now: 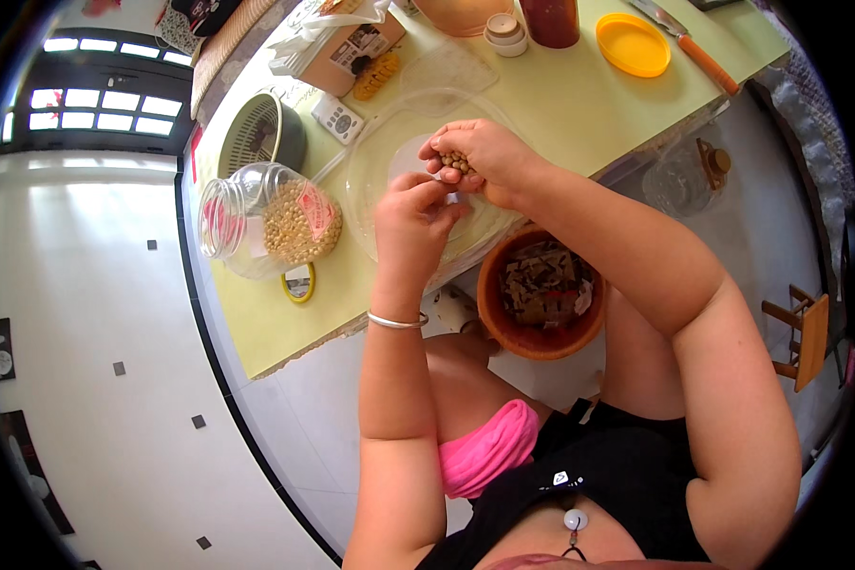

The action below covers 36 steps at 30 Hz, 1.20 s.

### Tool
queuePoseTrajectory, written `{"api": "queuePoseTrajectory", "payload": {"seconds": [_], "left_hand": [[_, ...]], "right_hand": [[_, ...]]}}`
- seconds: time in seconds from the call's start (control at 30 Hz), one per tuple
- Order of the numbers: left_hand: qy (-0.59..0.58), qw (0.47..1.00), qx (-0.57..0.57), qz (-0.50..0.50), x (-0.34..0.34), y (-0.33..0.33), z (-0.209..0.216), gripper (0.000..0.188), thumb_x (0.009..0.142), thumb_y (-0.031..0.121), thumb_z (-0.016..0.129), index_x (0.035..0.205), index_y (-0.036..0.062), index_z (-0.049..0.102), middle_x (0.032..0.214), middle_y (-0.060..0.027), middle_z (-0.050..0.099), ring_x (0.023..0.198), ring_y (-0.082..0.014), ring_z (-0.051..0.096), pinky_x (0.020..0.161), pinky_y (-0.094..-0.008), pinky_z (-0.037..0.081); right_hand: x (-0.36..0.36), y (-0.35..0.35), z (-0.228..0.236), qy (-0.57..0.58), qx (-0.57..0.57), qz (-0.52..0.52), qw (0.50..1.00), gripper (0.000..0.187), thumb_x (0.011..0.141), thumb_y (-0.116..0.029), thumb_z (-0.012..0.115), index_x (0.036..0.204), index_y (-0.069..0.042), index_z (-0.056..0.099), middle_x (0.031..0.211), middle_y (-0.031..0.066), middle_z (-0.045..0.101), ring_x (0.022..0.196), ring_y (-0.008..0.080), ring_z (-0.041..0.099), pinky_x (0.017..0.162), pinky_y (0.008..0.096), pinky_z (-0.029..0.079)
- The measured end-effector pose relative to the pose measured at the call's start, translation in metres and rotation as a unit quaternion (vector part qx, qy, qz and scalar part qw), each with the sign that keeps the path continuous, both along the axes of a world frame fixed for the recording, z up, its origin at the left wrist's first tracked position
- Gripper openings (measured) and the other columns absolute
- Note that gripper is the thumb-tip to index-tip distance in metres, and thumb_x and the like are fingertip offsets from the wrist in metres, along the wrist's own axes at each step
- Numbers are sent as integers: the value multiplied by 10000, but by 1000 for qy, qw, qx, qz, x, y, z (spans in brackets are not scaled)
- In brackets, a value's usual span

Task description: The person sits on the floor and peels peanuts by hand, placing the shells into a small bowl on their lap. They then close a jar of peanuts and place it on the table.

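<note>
— What stands left of the hands?
— One clear glass jar [268,220] of pale beans, lying on its side on the yellow-green table [560,104].
— The hands?
— Left hand [410,217] pinches something I cannot make out. Right hand [483,157] cups several small tan beans [457,161] over one clear plastic bowl [370,180].
— Further right?
— One orange clay pot [540,293], below the table edge; one yellow plastic lid [633,44].

A clear glossy plastic jar [256,220] is lying at centre left on the smooth, matt pale-green worktop [560,104]. A transparent plastic bowl [370,180] is gleaming mid-frame. The orange tub [492,313] below is looking like matt plastic; the yellow lid [633,44] at top right is shining smoothly.
</note>
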<state>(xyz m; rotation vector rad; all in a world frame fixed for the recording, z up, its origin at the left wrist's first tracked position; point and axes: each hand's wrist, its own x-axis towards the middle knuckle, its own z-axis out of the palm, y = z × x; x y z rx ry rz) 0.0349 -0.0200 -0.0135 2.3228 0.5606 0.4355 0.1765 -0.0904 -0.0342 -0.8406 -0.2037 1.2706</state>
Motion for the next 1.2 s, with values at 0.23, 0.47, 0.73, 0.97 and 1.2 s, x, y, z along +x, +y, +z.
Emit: {"api": "queuePoseTrajectory", "payload": {"seconds": [0.23, 0.47, 0.73, 0.97, 1.2], "left_hand": [[13, 998, 65, -4, -1, 7, -5, 154, 723, -46, 705, 874, -18, 690, 803, -98, 623, 706, -181, 652, 662, -301, 527], [83, 970, 224, 43, 6, 1, -1, 90, 721, -6, 647, 809, 0, 631, 789, -158, 632, 704, -312, 627, 662, -389, 513], [52, 977, 189, 83, 5, 21, -13, 138, 702, -4, 631, 839, 4, 631, 744, -147, 616, 658, -262, 605, 638, -355, 499], [-127, 968, -201, 84, 0, 26, 12, 93, 836, -55, 634, 927, -53, 652, 876, -84, 692, 773, -129, 640, 716, -248, 526], [-154, 986, -39, 39, -9, 18, 14, 186, 854, -39, 686, 1039, -61, 676, 1001, -105, 701, 889, -152, 668, 789, -264, 541]], "right_hand": [[0, -2, 5, -21, -7, 16, 1000, 125, 922, -70, 516, 917, 19, 603, 781, 77, 597, 585, 88, 526, 423, 210, 353], [1, -3, 4, -52, -18, 48, 997, 125, 938, -103, 549, 927, 2, 616, 808, 64, 605, 587, 80, 505, 423, 174, 330], [-1, -2, 5, -69, -22, 59, 996, 118, 928, -97, 552, 909, -2, 621, 795, 57, 601, 587, 76, 519, 423, 178, 326], [-4, 0, 6, -72, -36, 81, 993, 177, 937, -145, 544, 882, 6, 619, 761, 75, 599, 578, 101, 527, 413, 201, 324], [2, 0, 8, 22, -30, 58, 998, 205, 960, -170, 518, 929, 9, 612, 778, 99, 603, 584, 111, 541, 397, 198, 346]]}}
